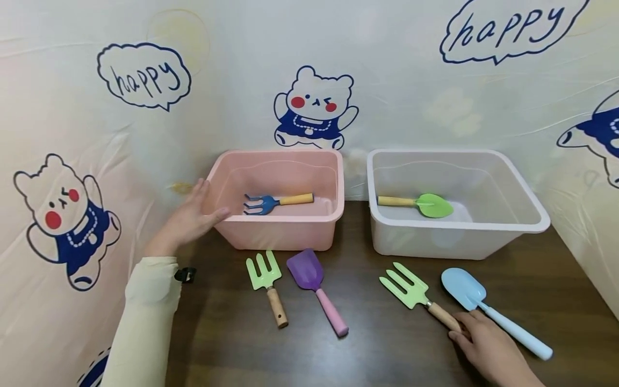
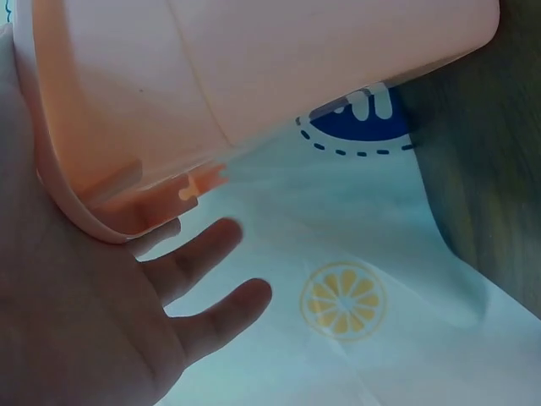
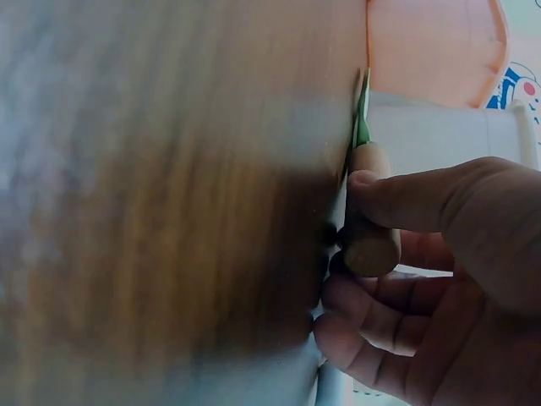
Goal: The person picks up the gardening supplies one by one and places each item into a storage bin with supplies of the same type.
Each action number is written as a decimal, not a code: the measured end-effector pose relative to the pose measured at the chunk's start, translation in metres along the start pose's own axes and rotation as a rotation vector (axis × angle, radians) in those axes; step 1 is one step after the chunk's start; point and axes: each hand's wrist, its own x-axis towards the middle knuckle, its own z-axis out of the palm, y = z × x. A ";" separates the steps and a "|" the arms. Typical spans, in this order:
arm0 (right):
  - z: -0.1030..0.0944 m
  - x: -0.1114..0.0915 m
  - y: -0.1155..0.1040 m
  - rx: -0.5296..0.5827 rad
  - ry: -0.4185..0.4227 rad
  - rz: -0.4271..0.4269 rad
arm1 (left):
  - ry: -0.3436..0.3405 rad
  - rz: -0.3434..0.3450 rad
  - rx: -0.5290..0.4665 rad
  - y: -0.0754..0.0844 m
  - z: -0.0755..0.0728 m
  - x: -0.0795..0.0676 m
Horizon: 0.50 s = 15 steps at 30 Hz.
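Observation:
My right hand [image 1: 490,344] pinches the wooden handle of a green garden hand fork [image 1: 411,290] between thumb and fingers. In the right wrist view, the thumb presses on the handle [image 3: 372,254] close to the tabletop. A light blue trowel [image 1: 464,285] lies just beyond that hand. My left hand [image 1: 191,217] rests against the left rim of a pink bin [image 1: 275,234], and the left wrist view shows its fingers [image 2: 207,254] straight outside the wall. Inside the pink bin lies a blue hand rake [image 1: 263,204] with a yellow handle.
A white bin [image 1: 430,242] holds a green trowel [image 1: 435,206] with a yellow handle. In front of the pink bin lie another green hand fork [image 1: 265,277] and a purple shovel [image 1: 307,270] on the dark wooden table [image 1: 232,349]. Printed cloth [image 1: 232,70] hangs behind.

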 end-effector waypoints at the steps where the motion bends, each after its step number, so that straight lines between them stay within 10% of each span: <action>1: 0.000 -0.001 0.001 0.012 0.016 -0.002 | -0.009 -0.004 -0.005 0.001 0.000 0.000; 15: -0.005 0.006 -0.003 0.056 0.261 -0.108 | -0.006 -0.011 0.006 0.002 0.000 0.000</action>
